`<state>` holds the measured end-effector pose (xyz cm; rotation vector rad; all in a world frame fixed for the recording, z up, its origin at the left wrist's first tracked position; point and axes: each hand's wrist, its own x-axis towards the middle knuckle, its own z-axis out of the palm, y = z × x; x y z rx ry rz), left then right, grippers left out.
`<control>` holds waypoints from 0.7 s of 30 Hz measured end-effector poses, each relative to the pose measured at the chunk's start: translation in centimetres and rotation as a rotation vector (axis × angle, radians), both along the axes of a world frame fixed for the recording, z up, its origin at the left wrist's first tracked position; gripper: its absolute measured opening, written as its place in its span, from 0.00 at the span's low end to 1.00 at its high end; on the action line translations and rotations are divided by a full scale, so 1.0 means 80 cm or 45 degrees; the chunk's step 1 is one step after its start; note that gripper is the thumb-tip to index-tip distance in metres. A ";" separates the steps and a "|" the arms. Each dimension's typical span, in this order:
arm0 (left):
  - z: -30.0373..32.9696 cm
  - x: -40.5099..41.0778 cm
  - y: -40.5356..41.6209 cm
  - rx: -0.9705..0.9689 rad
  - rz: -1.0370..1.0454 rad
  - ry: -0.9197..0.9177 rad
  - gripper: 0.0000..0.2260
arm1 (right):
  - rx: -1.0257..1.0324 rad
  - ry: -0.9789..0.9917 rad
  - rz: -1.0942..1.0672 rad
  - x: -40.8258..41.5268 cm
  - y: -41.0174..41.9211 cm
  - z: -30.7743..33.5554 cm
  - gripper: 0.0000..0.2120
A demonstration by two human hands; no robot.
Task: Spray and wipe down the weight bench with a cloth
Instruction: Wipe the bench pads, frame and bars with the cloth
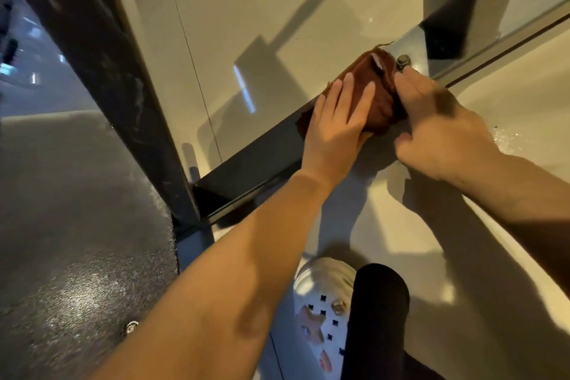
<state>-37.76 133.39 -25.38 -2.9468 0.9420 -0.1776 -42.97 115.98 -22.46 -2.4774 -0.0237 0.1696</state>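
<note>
A reddish-brown cloth [374, 92] is draped over the black metal floor bar [246, 173] of the weight bench frame, near a bolt [402, 61]. My left hand [336, 120] lies flat on the cloth's left side, fingers straight, pressing it onto the bar. My right hand [438, 123] grips the cloth's right edge with curled fingers, close to the bolt. No spray bottle is in view.
A black upright post [101, 71] of the frame rises at the left. A dark rubber mat [77, 225] covers the floor at left, glossy pale tiles [246, 25] lie beyond the bar. My white clog [324, 302] and black trouser leg [376, 318] are below.
</note>
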 end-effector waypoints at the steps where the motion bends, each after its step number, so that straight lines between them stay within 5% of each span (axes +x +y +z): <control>1: -0.003 -0.002 0.004 -0.015 -0.025 -0.011 0.24 | -0.015 -0.055 -0.028 -0.007 -0.001 -0.001 0.41; 4: -0.002 -0.012 0.048 0.052 -0.115 -0.010 0.25 | -0.102 -0.173 0.032 -0.029 -0.006 -0.005 0.40; 11: -0.003 -0.096 0.173 0.108 0.355 -0.016 0.31 | -0.193 -0.134 -0.008 -0.038 -0.016 -0.012 0.40; 15: -0.003 -0.061 0.105 0.091 0.359 -0.047 0.28 | -0.033 -0.047 -0.199 -0.033 -0.017 -0.009 0.33; 21: -0.005 -0.016 -0.030 0.010 0.154 -0.071 0.25 | -0.034 -0.035 -0.134 -0.031 -0.028 -0.006 0.32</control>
